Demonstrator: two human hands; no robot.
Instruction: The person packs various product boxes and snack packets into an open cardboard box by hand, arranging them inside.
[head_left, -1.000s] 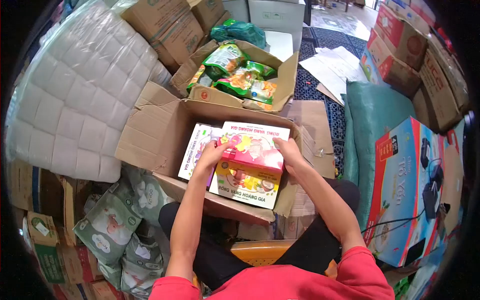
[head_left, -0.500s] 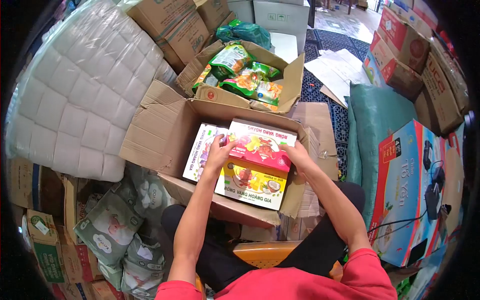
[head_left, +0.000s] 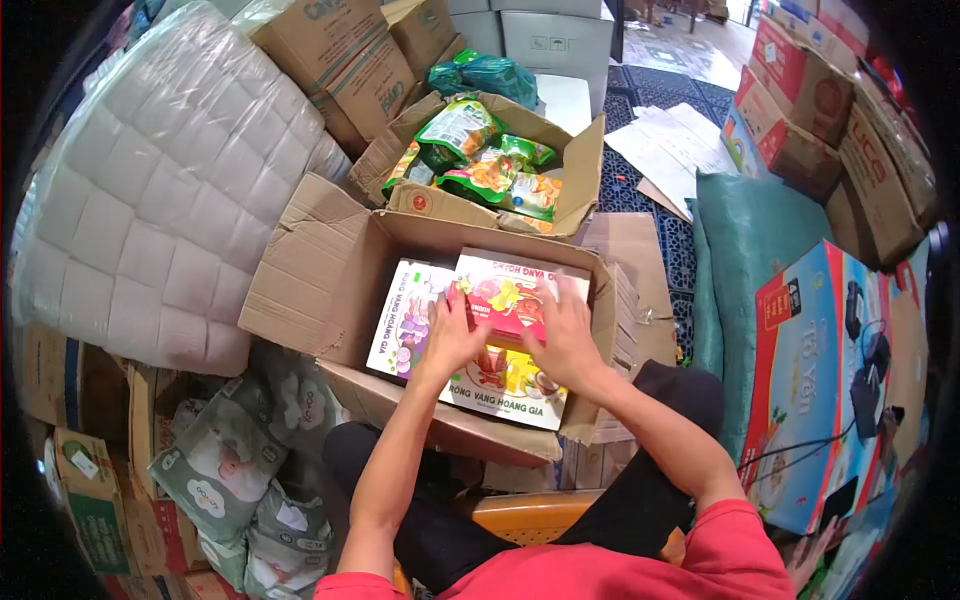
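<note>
An open cardboard carton (head_left: pixel 335 300) stands in front of me, between my knees. Inside it lie flat printed boxes: a purple-and-white box (head_left: pixel 398 325) at the left, a red-and-white box (head_left: pixel 490 268) at the back and a yellow-and-white box (head_left: pixel 510 400) at the front. My left hand (head_left: pixel 452 342) lies over the left side of the red-and-white box, fingers extended. Over its right side is my right hand (head_left: pixel 568 345), fingers apart and slightly blurred. Neither hand is closed round a box. The hands cover parts of the red and yellow boxes.
Behind the carton, another open carton (head_left: pixel 590 165) holds green-and-orange pouches (head_left: pixel 465 130). A plastic-wrapped white stack (head_left: pixel 170 200) rises at the left, above grey-green packs (head_left: pixel 225 460). At the right are a green sack (head_left: pixel 750 270) and a blue-and-red box (head_left: pixel 800 400) with black cables.
My right hand has come off the red-and-white box's right edge and moved inward over its top. My left hand has shifted slightly right and down, its fingers now straighter.
</note>
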